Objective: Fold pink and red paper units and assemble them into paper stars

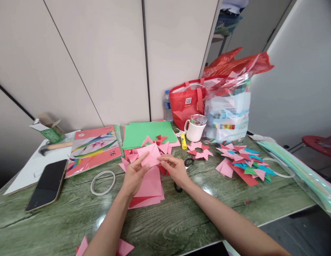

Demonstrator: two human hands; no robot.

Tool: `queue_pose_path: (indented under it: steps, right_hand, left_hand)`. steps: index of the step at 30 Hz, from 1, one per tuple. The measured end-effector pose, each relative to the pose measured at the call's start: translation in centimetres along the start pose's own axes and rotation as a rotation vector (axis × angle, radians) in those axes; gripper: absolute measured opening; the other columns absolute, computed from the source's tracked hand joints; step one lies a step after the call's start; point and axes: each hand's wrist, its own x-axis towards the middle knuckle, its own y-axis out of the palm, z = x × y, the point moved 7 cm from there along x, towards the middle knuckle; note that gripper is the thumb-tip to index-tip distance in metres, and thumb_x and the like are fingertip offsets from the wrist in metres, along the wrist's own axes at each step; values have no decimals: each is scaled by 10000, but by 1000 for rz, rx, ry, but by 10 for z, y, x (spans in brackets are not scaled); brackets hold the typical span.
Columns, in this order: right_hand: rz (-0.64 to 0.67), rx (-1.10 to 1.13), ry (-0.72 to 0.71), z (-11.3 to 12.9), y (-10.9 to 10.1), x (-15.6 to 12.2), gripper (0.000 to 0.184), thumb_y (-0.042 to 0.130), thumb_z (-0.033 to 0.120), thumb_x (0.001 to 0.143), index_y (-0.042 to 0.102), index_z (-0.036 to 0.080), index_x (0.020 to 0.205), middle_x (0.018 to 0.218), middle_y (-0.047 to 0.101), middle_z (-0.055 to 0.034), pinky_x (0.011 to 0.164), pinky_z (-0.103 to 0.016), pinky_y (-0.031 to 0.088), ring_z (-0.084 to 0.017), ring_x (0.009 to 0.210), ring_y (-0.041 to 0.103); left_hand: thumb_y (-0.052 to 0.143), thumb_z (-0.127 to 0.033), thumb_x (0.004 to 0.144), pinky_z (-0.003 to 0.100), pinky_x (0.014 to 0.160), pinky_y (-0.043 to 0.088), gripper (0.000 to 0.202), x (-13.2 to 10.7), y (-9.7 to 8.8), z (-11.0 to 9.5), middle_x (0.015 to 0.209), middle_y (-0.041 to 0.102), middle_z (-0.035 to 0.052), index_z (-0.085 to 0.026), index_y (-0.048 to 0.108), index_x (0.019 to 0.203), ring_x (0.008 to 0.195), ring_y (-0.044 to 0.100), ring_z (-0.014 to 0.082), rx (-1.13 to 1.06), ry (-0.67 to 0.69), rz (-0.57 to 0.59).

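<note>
Head view: a folded pink paper piece (151, 156) is held just above the green marble-pattern table top (181, 220), at centre, over a stack of flat pink square sheets (151, 190). Its left edge is pinched by the left hand (133, 176), thumb and forefinger closed on the paper; its right corner is nipped by the fingertips of the right hand (174, 168), also closed on it; both grips are thus clamped on the same piece, w/ nothing else held. Behind it, small pink and red folded triangles (161, 142) are heaped against green paper sheets (146, 133); black-handled scissors (189, 163) lie just beside the right hand, partly hidden by it. Further right are seen a yellow glue stick (183, 141), a white mug (194, 131), pink paper stars (200, 151) and a mixed pile of pink, blue, green and red folded units (242, 165). To the left are seen a white ring (103, 182), a dark smartphone (48, 185) and a pink paper pack w/ rainbow print (94, 149).

Risks, as judged: the thin paper could be creased off-line or torn if the two pinches are pulled unevenly; it is gripped at the edges only, so a slack pinch could let it drop among look-alike pink pieces; the scissors could be knocked by a sideways sweep of the right wrist; the sheet stack could be slid on the glossy top if leaned on.
</note>
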Motion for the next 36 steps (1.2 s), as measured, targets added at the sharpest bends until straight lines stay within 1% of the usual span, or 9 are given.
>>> queue_pose_path:
  steps: [4,7,12,18,20,23,27,33,36]
  right_hand:
    - [19,101,66,-5,1,0,115,653,264,705,729,237,788,849,658,-32,656,-315,558,-164,726,626]
    - [16,142,99,-8,2,0,103,675,267,686,728,239,770,821,649,-22,622,-309,563,-148,661,616]
    - [8,-16,-3,1,1,-1,119,643,246,721,728,225,802,872,658,-60,713,-319,539,-193,852,611]
    - [6,-88,-79,5,0,-2,201,586,229,774,701,243,939,1028,595,-70,740,-277,501,-183,982,566]
    - [5,-77,-75,5,-1,-2,214,594,225,771,695,248,958,1038,587,-67,715,-264,496,-172,944,571]
    - [-7,-66,-74,5,-2,-1,218,607,216,761,696,253,957,1030,587,-62,680,-255,491,-148,845,573]
    - [-24,-47,-82,4,-3,-1,225,623,216,750,695,260,959,1018,585,-56,676,-260,488,-136,793,558]
    - [0,-41,-81,1,0,-1,247,621,232,753,680,250,993,1032,572,-65,700,-268,492,-165,896,556]
    - [50,-39,-57,0,4,-2,297,629,223,746,656,249,1040,1053,552,-70,690,-266,493,-166,893,554]
  left_hand:
    - [751,-127,614,235,679,450,490,0,1,0,744,657,5,-197,658,1090,648,532,92,-73,-18,-13]
    - [761,-137,591,271,745,460,418,1,1,3,810,683,33,-185,704,1003,712,565,118,-99,-38,-35]
    - [765,-196,599,282,736,462,376,2,-4,3,777,683,38,-185,719,972,731,563,140,-7,-15,-44]
    - [739,-227,643,222,577,434,460,0,-1,7,525,528,-42,-165,659,1093,523,448,75,152,-28,18]
    - [742,-219,639,222,589,440,486,0,3,7,579,555,-33,-168,647,1112,533,452,71,150,-31,35]
    - [739,-194,643,233,658,464,541,-1,7,4,819,638,2,-215,605,1167,610,497,74,78,-14,42]
    - [726,-163,661,253,768,472,601,-1,13,0,1054,625,25,-269,546,1225,811,554,115,-16,-4,80]
    - [713,-207,684,231,727,488,582,0,3,5,873,648,-3,-268,536,1236,700,548,87,16,-4,34]
    - [703,-232,699,248,756,490,531,2,-1,7,833,656,-6,-257,563,1211,722,562,98,62,29,24]
